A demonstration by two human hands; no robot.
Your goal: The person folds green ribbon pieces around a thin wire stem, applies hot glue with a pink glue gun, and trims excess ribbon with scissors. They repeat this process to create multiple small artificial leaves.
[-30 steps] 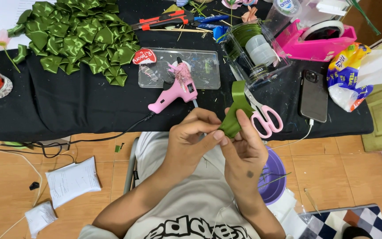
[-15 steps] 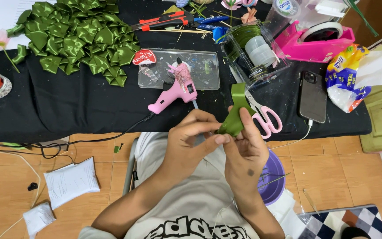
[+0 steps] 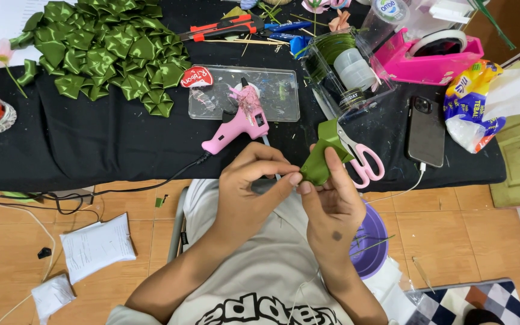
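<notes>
A: While both hands work below the black table's (image 3: 91, 150) edge, what lies around them?
B: One pink glue gun (image 3: 239, 123), one pair of pink-handled scissors (image 3: 362, 159), one dark phone (image 3: 425, 129), one heap of folded green ribbon pieces (image 3: 106, 51).
A: And the fingers?
B: Left hand (image 3: 251, 192) and right hand (image 3: 329, 201) pinch one green ribbon piece (image 3: 323, 156), which covers part of the scissors.

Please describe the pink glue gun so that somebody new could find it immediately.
Look at the black table, then at the clear tray near its middle. The glue gun leans on the tray's front edge, pistol-shaped, with a black cord; the pink scissors have loop handles.
</notes>
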